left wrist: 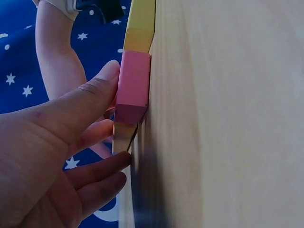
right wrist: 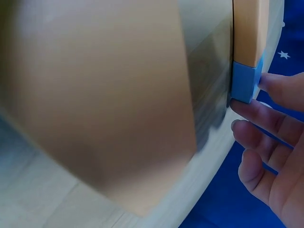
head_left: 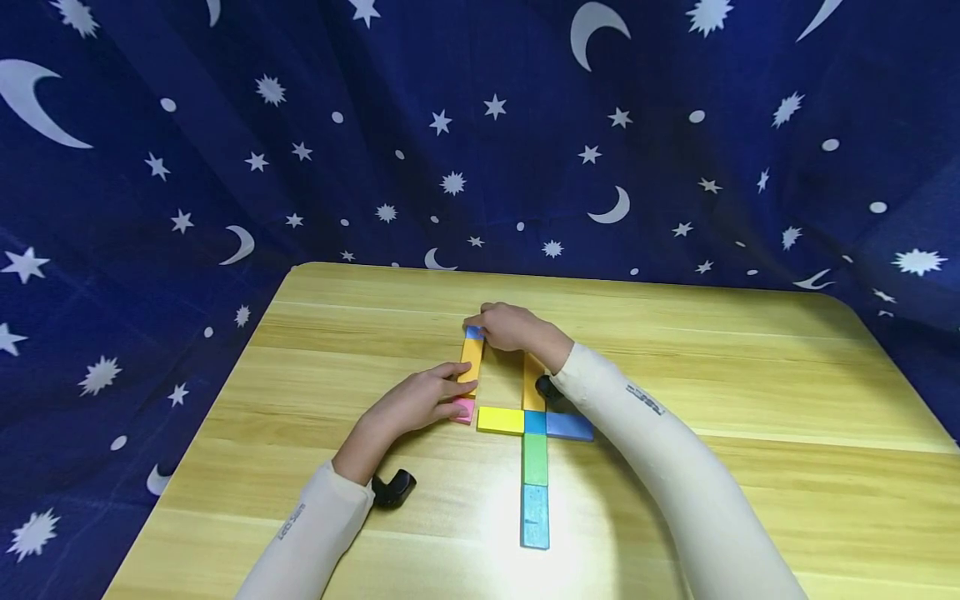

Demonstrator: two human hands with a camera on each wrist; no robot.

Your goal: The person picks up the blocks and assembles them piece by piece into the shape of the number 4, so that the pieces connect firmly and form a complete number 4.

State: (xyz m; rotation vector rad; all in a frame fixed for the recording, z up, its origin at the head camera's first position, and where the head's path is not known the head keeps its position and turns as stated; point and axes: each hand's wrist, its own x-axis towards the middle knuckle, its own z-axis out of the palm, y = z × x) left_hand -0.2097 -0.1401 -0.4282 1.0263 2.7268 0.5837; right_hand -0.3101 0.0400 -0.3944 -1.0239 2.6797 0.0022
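A row of thin blocks lies flat on the table: a pink block (head_left: 462,412) at the near end, an orange block (head_left: 471,354) in the middle and a small blue block (head_left: 475,332) at the far end. My left hand (head_left: 420,398) rests at the row's left, its thumb touching the pink block and its fairly straight fingers reaching over the orange block. At the far end, my right hand (head_left: 512,327) pinches the small blue block between thumb and index finger. In the right wrist view, that blue block (right wrist: 244,81) abuts the orange one.
Right of the row, more blocks form a cross: yellow (head_left: 501,420), teal (head_left: 535,422), blue (head_left: 570,426), green (head_left: 536,460) and light blue (head_left: 536,517). Another orange block (head_left: 533,392) stretches away behind the teal one, partly under my right arm. A star-patterned curtain (head_left: 480,142) hangs behind the table (head_left: 750,367).
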